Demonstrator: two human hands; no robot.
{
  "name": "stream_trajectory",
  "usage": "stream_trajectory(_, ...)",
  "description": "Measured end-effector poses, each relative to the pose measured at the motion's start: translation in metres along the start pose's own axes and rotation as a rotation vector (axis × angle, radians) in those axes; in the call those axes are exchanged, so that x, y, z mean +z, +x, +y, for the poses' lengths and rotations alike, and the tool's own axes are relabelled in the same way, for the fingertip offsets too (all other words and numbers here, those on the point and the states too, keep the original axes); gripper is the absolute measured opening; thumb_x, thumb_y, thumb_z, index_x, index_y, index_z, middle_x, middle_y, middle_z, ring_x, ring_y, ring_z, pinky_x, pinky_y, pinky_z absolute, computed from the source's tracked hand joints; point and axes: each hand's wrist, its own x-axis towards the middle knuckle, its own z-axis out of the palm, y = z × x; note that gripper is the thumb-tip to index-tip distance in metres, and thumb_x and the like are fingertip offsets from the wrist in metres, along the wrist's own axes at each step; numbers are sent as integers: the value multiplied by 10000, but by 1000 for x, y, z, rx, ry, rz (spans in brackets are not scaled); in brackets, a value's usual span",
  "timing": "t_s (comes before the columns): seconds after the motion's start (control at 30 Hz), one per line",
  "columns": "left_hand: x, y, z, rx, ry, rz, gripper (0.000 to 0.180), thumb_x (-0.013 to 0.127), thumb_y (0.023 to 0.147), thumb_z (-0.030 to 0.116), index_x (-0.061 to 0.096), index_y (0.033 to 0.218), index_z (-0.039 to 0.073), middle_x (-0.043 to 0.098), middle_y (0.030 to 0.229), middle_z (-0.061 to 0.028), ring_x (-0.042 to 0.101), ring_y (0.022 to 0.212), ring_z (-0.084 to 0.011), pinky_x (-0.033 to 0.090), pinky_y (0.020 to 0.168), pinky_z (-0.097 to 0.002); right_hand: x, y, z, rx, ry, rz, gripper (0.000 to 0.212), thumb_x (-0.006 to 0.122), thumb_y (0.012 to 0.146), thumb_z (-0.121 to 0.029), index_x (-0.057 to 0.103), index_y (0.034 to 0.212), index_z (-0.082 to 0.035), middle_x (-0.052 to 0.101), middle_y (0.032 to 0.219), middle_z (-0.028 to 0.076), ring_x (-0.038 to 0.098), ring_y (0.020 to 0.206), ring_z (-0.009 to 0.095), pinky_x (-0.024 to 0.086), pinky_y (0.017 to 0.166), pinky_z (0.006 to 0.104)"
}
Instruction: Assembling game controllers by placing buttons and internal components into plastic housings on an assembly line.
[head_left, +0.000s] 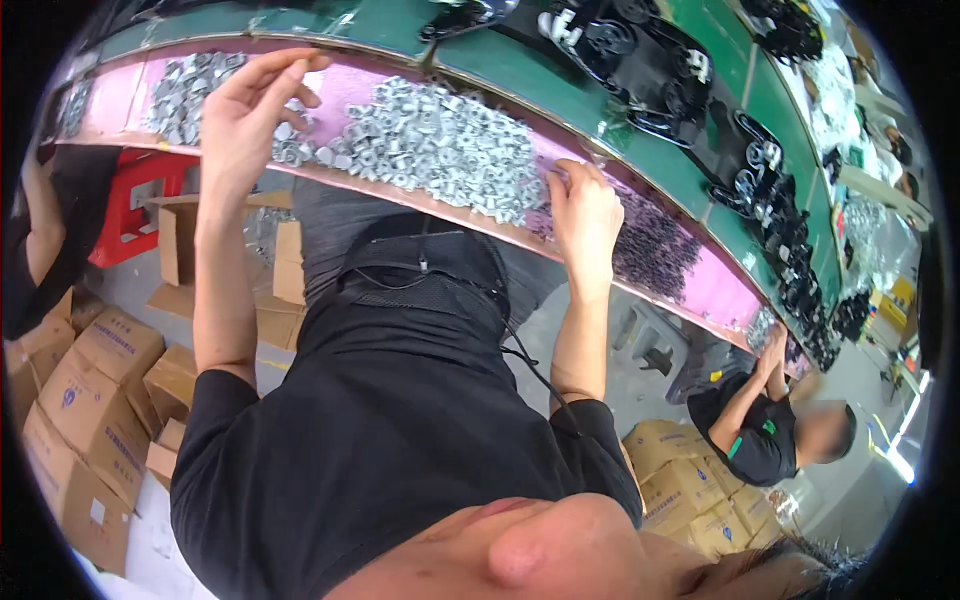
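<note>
My left hand [250, 110] is raised over the pink bench strip [345, 85], its thumb and forefinger brought close together. Whatever it may pinch is too small to make out. Under and beside it lie loose small grey parts [190, 85]. A larger heap of small grey metal-looking parts [430, 145] spreads between my two hands. My right hand [585, 215] is at the right end of that heap, with its fingers curled and drawn together; their contents are hidden. Just right of it, small dark parts [655, 245], perhaps screws, cover the pink surface.
Beyond the strip runs a green conveyor [510, 80] carrying black assemblies [660, 85] with wheels. Cardboard boxes [95, 370] are stacked at left, an open carton [180, 240] and red stool [130, 205] nearby. Another person [760, 420] works at right, beside a grey stool [650, 345].
</note>
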Motion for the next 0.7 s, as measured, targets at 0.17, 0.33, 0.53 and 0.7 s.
stream_trajectory(0.17, 3, -5, -6, 28, 367, -24, 200, 705, 993, 150, 766, 1131, 18, 787, 987, -70, 640, 733, -91, 513, 643, -244, 17, 3, 4, 2, -31, 31, 145, 744, 899, -195, 736, 971, -70, 739, 934, 140, 734, 808, 372, 584, 694, 468)
stream_trajectory(0.33, 2, -4, -20, 146, 797, -186, 209, 705, 927, 117, 761, 1102, 20, 744, 1017, -152, 718, 903, -308, 550, 825, -372, 18, -5, -1, -1, 247, 184, 128, 802, 864, -121, 752, 957, -49, 623, 738, 98, 614, 601, 273, 495, 573, 402)
stream_trajectory(0.53, 16, 7, -44, 311, 1003, -281, 184, 689, 913, 182, 782, 1043, 89, 740, 1017, -111, 722, 928, -339, 579, 825, -446, 7, -12, -12, -9, 564, 342, 160, 817, 849, 27, 733, 983, 7, 562, 722, 18, 491, 594, 70, 382, 509, 241)
stream_trajectory(0.7, 16, 13, -46, 290, 1082, -276, 166, 690, 902, 164, 792, 1015, 98, 740, 999, -100, 724, 938, -323, 582, 817, -436, -7, -13, -19, -7, 656, 366, 143, 785, 873, 63, 724, 996, 22, 652, 909, 40, 579, 703, 73, 453, 582, 197)
